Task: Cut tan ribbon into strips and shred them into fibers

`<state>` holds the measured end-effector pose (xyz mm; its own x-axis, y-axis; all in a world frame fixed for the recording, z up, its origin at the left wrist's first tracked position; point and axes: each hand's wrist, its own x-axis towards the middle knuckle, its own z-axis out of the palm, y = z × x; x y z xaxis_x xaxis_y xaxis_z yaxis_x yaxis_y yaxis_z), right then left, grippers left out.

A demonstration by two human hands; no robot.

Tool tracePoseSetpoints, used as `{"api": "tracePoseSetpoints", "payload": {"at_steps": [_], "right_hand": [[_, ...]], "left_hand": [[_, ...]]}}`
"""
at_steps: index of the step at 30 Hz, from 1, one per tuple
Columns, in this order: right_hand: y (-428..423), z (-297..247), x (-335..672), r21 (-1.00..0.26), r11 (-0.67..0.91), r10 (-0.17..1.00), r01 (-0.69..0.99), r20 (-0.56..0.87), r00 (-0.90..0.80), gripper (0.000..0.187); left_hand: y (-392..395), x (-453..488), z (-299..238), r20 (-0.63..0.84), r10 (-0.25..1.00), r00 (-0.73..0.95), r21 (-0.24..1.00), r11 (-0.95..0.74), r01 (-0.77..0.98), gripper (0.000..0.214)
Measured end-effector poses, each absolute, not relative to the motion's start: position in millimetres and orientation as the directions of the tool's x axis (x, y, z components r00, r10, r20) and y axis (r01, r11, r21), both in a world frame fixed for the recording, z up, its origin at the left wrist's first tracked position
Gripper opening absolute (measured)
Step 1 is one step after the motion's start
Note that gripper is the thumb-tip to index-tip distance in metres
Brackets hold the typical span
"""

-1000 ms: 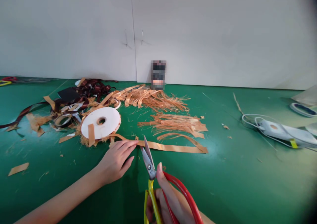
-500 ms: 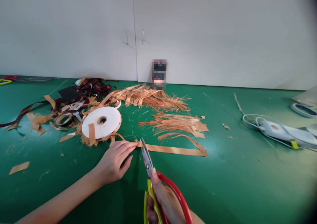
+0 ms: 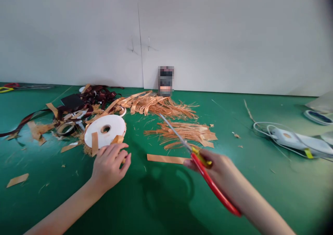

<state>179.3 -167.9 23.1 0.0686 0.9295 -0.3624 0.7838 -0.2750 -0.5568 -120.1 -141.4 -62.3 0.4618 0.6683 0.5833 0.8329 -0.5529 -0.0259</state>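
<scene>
My right hand (image 3: pixel 215 165) holds a pair of scissors (image 3: pixel 179 136) with red and yellow handles, the blades aimed up and to the left. Its fingertips are at the right part of a cut tan ribbon strip (image 3: pixel 165 158) lying flat; whether they pinch it is hard to see. Beside a white ribbon spool (image 3: pixel 105 128), my left hand (image 3: pixel 110 164) is closed with curled fingers on tan ribbon (image 3: pixel 118 139) that loops up by the spool. Above the cut strip lies a bunch of frayed ribbon pieces (image 3: pixel 182 132).
Behind is a bigger pile of frayed ribbon (image 3: pixel 156 105), near a blurred-out upright object (image 3: pixel 165 81) by the white wall. Dark brown ribbon (image 3: pixel 104 94) and scraps heap at the left. A white power strip (image 3: pixel 299 139) with cord lies right. Other scissors (image 3: pixel 13 87) rest far left.
The tan ribbon has been cut, leaving a separate strip. My left hand has drawn back left to the spool. My right hand has moved right and up with the scissors, over the strip.
</scene>
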Motion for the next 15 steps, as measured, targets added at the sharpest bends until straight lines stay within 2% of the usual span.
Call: {"api": "tracePoseSetpoints", "payload": {"at_steps": [2,4,7,10,15], "right_hand": [[-146,17,199,-0.303,-0.271,0.953,0.913,-0.216,0.212,0.039],[-126,10,214,-0.196,-0.330,0.940,0.923,-0.153,0.303,0.037],[-103,1,232,-0.131,-0.429,0.902,0.894,-0.124,0.415,0.043],[-87,-7,248,-0.090,-0.543,0.838,0.835,-0.120,0.533,0.053],[-71,-24,276,-0.042,-0.629,0.771,0.776,-0.159,0.617,0.038]], "left_hand": [[-141,-102,-60,0.522,0.677,0.518,0.070,-0.639,0.766,0.011],[-137,-81,-62,0.397,0.734,0.551,0.184,-0.652,0.736,0.014],[-128,-56,-69,0.254,0.796,0.549,0.257,-0.603,0.755,0.026],[-117,-45,-74,0.179,0.823,0.539,0.277,-0.568,0.775,0.011],[-104,-45,-57,0.086,0.824,0.560,0.324,-0.555,0.766,0.015]]}}
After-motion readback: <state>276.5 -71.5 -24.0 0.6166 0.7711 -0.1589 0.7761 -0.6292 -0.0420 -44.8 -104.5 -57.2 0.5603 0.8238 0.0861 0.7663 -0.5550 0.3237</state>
